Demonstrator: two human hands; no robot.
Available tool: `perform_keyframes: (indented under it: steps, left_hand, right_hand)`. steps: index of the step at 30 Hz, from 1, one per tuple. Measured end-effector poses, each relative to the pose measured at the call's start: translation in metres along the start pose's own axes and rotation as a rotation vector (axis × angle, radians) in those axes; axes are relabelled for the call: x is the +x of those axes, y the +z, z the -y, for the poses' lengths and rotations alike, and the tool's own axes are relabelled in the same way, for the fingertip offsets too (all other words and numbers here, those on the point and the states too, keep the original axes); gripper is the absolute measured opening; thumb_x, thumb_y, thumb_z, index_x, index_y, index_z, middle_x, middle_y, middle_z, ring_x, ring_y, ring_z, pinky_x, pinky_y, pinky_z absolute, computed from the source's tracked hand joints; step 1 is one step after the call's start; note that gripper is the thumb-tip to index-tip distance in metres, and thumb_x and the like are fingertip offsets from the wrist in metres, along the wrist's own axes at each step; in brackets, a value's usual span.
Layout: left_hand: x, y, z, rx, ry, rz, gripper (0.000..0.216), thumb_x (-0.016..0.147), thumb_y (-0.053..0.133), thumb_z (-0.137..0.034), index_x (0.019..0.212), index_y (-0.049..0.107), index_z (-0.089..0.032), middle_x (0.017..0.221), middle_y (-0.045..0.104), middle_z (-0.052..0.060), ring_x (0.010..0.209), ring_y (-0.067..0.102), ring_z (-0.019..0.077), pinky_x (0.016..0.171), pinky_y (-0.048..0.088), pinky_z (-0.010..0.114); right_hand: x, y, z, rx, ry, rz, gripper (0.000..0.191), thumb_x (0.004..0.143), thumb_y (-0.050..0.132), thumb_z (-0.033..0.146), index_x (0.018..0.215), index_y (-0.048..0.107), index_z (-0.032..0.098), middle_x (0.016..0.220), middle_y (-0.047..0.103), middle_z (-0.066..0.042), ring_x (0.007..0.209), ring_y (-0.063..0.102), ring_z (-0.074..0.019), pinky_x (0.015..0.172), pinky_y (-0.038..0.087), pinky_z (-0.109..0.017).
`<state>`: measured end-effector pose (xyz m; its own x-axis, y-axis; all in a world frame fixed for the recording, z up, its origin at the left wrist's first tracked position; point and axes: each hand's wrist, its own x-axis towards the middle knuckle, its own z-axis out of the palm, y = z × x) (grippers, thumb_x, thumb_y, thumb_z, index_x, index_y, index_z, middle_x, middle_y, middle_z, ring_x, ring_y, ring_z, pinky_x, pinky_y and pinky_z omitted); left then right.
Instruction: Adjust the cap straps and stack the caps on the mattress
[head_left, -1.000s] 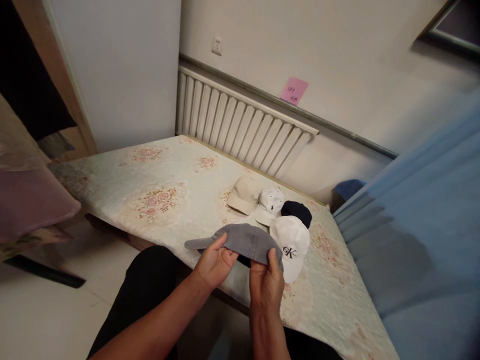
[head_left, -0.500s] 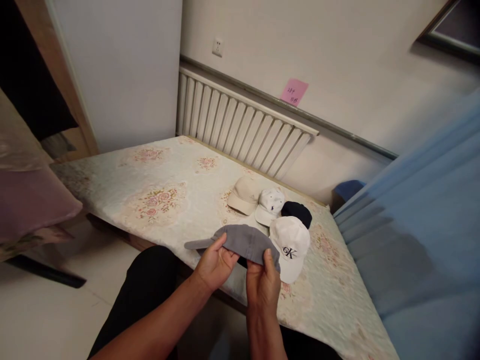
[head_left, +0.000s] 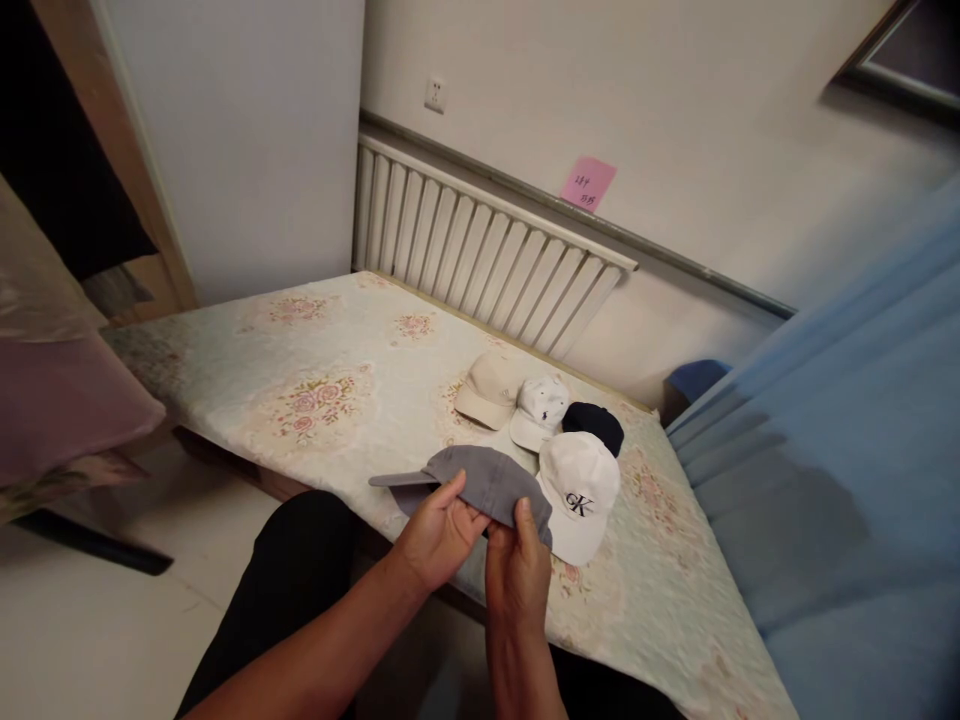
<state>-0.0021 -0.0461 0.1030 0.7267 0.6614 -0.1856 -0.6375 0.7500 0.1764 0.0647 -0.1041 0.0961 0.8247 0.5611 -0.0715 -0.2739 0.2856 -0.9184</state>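
A grey baseball cap [head_left: 487, 482] is held between both hands above the near edge of the bed, its brim pointing left. My left hand [head_left: 442, 530] grips the cap's lower edge near the brim, thumb on the outside. On the cap's right part, my right hand [head_left: 519, 555] pinches the edge with its thumb outside; its other fingers are partly hidden underneath. Just behind lies a white cap with black letters [head_left: 583, 475]. Farther back sit a beige cap [head_left: 486, 388], a white cap with a small dark logo [head_left: 541, 405] and a black cap [head_left: 596, 425].
The caps lie on a bed with a flowered cover [head_left: 225, 370]. Behind it are a white radiator [head_left: 480, 250] and a wall with a pink note [head_left: 589, 184]. A blue curtain [head_left: 840, 450] hangs on the right. Pink cloth [head_left: 67, 400] covers something at left.
My right hand has shifted slightly left along with the cap's right end. My left hand has slid a little to the right on the cap's edge. The other caps have not moved.
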Motion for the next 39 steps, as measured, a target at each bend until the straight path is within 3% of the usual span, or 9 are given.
perform_keyframes:
  steps: [4, 7, 16, 22, 27, 33, 39]
  left_hand:
    - [-0.001, 0.004, 0.002, 0.016, 0.005, 0.015, 0.038, 0.093, 0.046, -0.020, 0.129, 0.049, -0.009, 0.112, 0.068, 0.014, 0.112, 0.060, 0.0225, 0.106, 0.039, 0.039]
    - [-0.002, 0.004, 0.004, 0.031, 0.021, 0.030, 0.038, 0.092, 0.047, -0.018, 0.129, 0.050, -0.010, 0.112, 0.067, 0.013, 0.112, 0.060, 0.0230, 0.106, 0.039, 0.039]
    - [-0.004, 0.005, 0.009, 0.041, 0.050, 0.060, 0.035, 0.089, 0.051, -0.014, 0.124, 0.055, -0.011, 0.113, 0.067, 0.013, 0.117, 0.057, 0.0240, 0.108, 0.037, 0.040]
    - [-0.005, 0.008, 0.012, 0.073, 0.067, 0.094, 0.023, 0.088, 0.053, -0.014, 0.109, 0.062, -0.010, 0.109, 0.068, 0.013, 0.115, 0.058, 0.0252, 0.107, 0.038, 0.042]
    - [-0.007, 0.011, 0.013, 0.101, 0.067, 0.079, 0.018, 0.088, 0.053, -0.012, 0.102, 0.064, -0.010, 0.104, 0.070, 0.012, 0.112, 0.060, 0.0250, 0.106, 0.039, 0.041]
    - [-0.005, 0.011, 0.013, 0.096, 0.057, 0.066, 0.019, 0.088, 0.051, -0.011, 0.101, 0.064, -0.007, 0.103, 0.070, 0.014, 0.112, 0.059, 0.0254, 0.107, 0.038, 0.040]
    - [-0.004, 0.011, 0.011, 0.080, 0.053, 0.069, 0.020, 0.088, 0.051, -0.013, 0.105, 0.062, -0.008, 0.103, 0.070, 0.013, 0.113, 0.059, 0.0252, 0.108, 0.037, 0.042]
  right_hand:
    - [-0.004, -0.004, 0.005, -0.229, 0.018, -0.043, 0.048, 0.080, 0.060, 0.051, 0.101, 0.070, 0.009, 0.100, 0.072, -0.014, 0.101, 0.064, -0.0280, 0.097, 0.045, -0.046]
    - [-0.005, -0.004, 0.006, -0.274, 0.005, -0.037, 0.049, 0.080, 0.060, 0.053, 0.098, 0.072, 0.009, 0.095, 0.073, -0.013, 0.099, 0.065, -0.0268, 0.095, 0.046, -0.043]
    - [-0.003, -0.004, 0.001, -0.203, -0.023, -0.017, 0.045, 0.079, 0.060, 0.052, 0.091, 0.073, 0.010, 0.085, 0.075, -0.010, 0.103, 0.063, -0.0252, 0.099, 0.043, -0.041]
    - [-0.006, 0.000, 0.005, -0.164, -0.003, -0.023, 0.046, 0.078, 0.062, 0.050, 0.097, 0.071, 0.009, 0.100, 0.073, -0.012, 0.103, 0.064, -0.0257, 0.098, 0.044, -0.042]
    - [-0.007, 0.000, 0.006, -0.118, 0.010, -0.014, 0.045, 0.077, 0.063, 0.050, 0.094, 0.072, 0.009, 0.098, 0.073, -0.012, 0.101, 0.065, -0.0259, 0.096, 0.046, -0.042]
    - [-0.008, 0.002, 0.008, -0.124, 0.006, 0.009, 0.046, 0.079, 0.062, 0.049, 0.099, 0.070, 0.008, 0.100, 0.073, -0.014, 0.099, 0.065, -0.0266, 0.094, 0.048, -0.042]
    - [-0.008, 0.007, 0.010, 0.011, 0.023, 0.018, 0.048, 0.082, 0.060, 0.047, 0.112, 0.065, 0.009, 0.102, 0.072, -0.012, 0.102, 0.065, -0.0234, 0.096, 0.047, -0.039]
